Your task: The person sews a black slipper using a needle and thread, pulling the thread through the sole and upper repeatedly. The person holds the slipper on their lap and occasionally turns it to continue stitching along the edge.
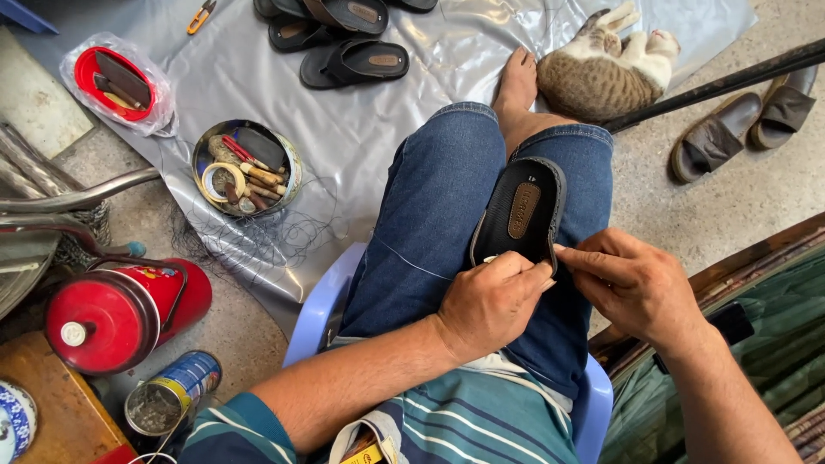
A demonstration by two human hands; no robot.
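Both hands' grip closes on one black sandal (pixel 520 215): left hand (pixel 490 301), right hand (pixel 632 283).

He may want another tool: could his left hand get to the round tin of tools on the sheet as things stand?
Probably yes, with a lean. The left hand rests on the sandal on his lap; the tin sits on the sheet off to his left, with only loose thread between. It would have to let go of the sandal first.

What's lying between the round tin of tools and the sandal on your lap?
In the head view, between the round tin and the sandal: silver sheet, loose dark thread, then the left denim knee.
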